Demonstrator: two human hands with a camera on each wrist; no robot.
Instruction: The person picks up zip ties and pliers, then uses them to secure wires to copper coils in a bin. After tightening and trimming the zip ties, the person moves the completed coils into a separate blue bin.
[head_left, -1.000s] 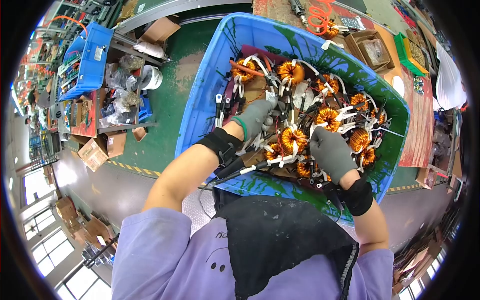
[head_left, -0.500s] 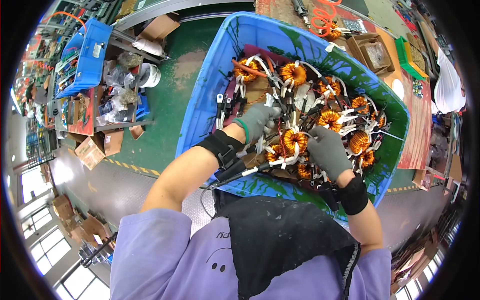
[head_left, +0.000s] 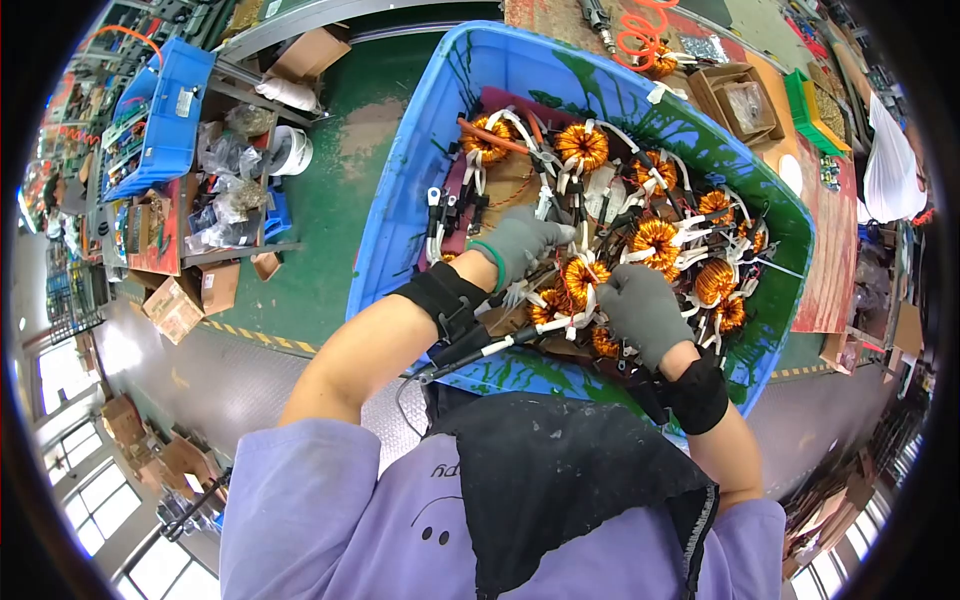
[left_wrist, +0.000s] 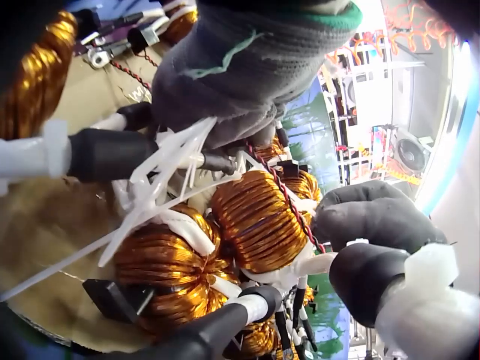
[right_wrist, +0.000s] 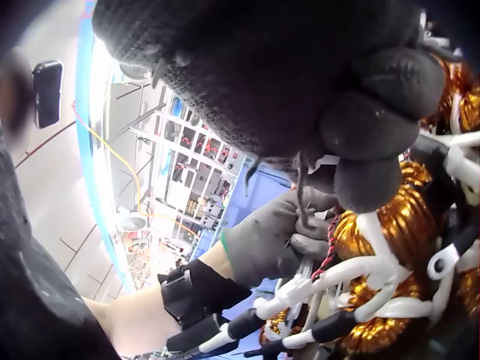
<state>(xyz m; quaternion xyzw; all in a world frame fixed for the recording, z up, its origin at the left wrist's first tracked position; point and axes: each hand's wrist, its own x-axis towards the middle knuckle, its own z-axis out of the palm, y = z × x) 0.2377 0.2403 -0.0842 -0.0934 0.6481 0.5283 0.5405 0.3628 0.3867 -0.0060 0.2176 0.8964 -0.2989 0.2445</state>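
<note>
A blue bin (head_left: 420, 150) holds several copper-wound ring coils with black and white leads. Both of my hands wear grey gloves and meet over one coil (head_left: 585, 278) near the bin's front. My left hand (head_left: 520, 243) reaches in from the left, its fingers curled around the leads beside that coil. In the right wrist view the left hand (right_wrist: 274, 236) pinches a red-and-black twisted wire (right_wrist: 328, 251). My right hand (head_left: 640, 308) grips the coil's right side with curled fingers (right_wrist: 375, 112). The left wrist view shows the coil (left_wrist: 259, 217) between the two gloves.
A brown cardboard sheet (head_left: 505, 180) lies under the coils in the bin. Behind the bin stand cardboard boxes (head_left: 745, 100) and a green tray (head_left: 815, 110). On the left, beyond the green floor (head_left: 330, 210), are blue crates (head_left: 165, 110) and cluttered shelves.
My right hand has moved left and slightly up onto the coil. My left hand has reached further right to the coil's leads, so the hands are closer together.
</note>
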